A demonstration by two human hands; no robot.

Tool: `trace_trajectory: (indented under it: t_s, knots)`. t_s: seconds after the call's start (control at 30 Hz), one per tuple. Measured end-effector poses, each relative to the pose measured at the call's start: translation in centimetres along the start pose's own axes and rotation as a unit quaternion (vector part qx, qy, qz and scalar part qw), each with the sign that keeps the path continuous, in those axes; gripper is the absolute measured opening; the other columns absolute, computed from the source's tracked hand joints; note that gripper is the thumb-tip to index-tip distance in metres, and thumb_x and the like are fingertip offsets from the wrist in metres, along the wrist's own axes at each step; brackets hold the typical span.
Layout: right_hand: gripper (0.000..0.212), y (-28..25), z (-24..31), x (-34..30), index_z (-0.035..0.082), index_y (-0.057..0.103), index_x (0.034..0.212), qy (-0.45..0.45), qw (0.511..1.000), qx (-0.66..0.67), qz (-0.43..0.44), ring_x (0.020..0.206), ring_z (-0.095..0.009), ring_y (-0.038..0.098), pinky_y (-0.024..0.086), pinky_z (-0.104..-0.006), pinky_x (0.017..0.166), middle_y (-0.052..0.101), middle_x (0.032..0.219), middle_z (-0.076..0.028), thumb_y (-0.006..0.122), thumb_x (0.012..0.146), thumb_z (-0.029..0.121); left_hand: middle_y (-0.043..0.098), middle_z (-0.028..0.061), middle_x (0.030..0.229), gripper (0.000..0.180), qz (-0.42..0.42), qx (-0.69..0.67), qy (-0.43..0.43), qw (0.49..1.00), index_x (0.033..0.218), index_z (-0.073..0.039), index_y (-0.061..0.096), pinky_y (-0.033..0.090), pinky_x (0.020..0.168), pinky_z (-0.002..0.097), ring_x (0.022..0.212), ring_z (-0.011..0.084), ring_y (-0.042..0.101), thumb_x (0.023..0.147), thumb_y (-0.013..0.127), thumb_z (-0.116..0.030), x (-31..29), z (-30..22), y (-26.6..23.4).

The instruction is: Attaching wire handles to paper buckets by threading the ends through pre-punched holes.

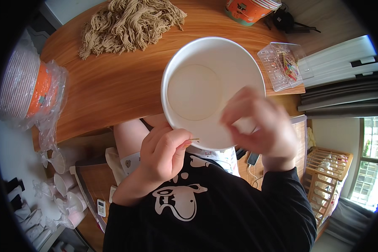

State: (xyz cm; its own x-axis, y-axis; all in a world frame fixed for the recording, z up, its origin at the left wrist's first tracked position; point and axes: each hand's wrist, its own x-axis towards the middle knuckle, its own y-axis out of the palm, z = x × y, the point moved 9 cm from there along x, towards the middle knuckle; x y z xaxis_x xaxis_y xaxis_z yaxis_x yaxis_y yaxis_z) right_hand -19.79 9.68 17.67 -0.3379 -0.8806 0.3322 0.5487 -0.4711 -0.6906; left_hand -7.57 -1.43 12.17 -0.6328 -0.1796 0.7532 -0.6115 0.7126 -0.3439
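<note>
A large white paper bucket (197,90), its mouth facing up toward me, is tilted over my lap at the table's near edge. My left hand (163,152) is closed at its near-left rim, thumb and fingers pinched together. From those fingertips a short tan cord end (195,139) sticks out against the inner wall. Over the bucket's right side is my right hand (262,124), smeared by motion. Its fingers look curled, but whether anything is in them does not show. A heap of tan cords (132,27) lies on the table's far left.
The wooden table (101,84) curves ahead of me. Plastic-wrapped stacked buckets (27,86) stand at its left. An orange printed bucket (250,10) and a clear plastic box (283,67) with small colourful items sit at the right. A wooden crib (327,176) stands farther right.
</note>
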Motion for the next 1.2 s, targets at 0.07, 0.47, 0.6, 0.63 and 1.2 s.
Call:
trace_trajectory:
  t_s: [0.07, 0.47, 0.6, 0.63, 1.2]
  knots:
    - [0.028, -4.9, -1.3, -0.4, 0.005, 0.064, 0.09, 0.023, 0.985, -0.102, -0.136, 0.086, -0.023, 0.068, 0.053, -0.0317, 0.076, 0.066, 0.089, -0.007, 0.071, 0.068, -0.01, 0.066, 0.0098, 0.086, 0.02, -0.009, 0.002, 0.004, 1.0, 0.1, 0.002, 0.061, 0.048, 0.056, 0.0332, 0.063, 0.0251, 0.06, 0.082, 0.069, 0.009, -0.2, 0.0, -0.2]
    - [0.024, -16.9, -21.0, -8.2, 0.007, 0.069, 0.106, 0.305, 0.839, -0.359, -0.274, 0.092, -0.027, 0.072, 0.054, -0.0409, 0.079, 0.074, 0.096, -0.011, 0.068, 0.094, 0.028, 0.064, 0.0103, 0.083, 0.019, 0.012, -0.018, -0.011, 1.0, 0.101, 0.003, 0.061, 0.05, 0.056, 0.0336, 0.063, 0.025, 0.06, 0.085, 0.068, 0.006, -0.4, -0.3, -0.5]
    - [0.017, -13.3, -14.0, -5.4, 0.007, 0.071, 0.102, 0.24, 0.878, -0.262, -0.321, 0.086, -0.022, 0.071, 0.054, -0.0344, 0.076, 0.073, 0.091, -0.008, 0.072, 0.091, 0.02, 0.063, 0.0106, 0.081, 0.018, 0.014, -0.02, -0.001, 1.0, 0.102, 0.003, 0.06, 0.05, 0.056, 0.0338, 0.063, 0.0251, 0.061, 0.086, 0.067, 0.005, -0.3, -0.6, -0.4]
    - [0.015, -12.3, -12.0, -4.7, 0.005, 0.071, 0.101, 0.216, 0.887, -0.237, -0.334, 0.085, -0.02, 0.071, 0.053, -0.0321, 0.075, 0.073, 0.089, -0.008, 0.073, 0.091, 0.017, 0.063, 0.0104, 0.08, 0.017, 0.013, -0.021, 0.0, 1.0, 0.102, 0.003, 0.06, 0.05, 0.056, 0.0338, 0.064, 0.025, 0.061, 0.086, 0.067, 0.005, -0.3, -0.7, -0.3]
    - [0.016, -4.2, -6.0, 0.3, -0.003, 0.07, 0.1, 0.15, 0.961, -0.056, -0.225, 0.076, -0.015, 0.069, 0.055, -0.0278, 0.067, 0.071, 0.082, -0.01, 0.068, 0.088, 0.008, 0.06, 0.0048, 0.075, 0.02, 0.025, 0.008, 0.041, 0.999, 0.102, -0.003, 0.063, 0.047, 0.058, 0.031, 0.066, 0.0214, 0.059, 0.085, 0.075, -0.004, -1.3, -2.4, 0.6]
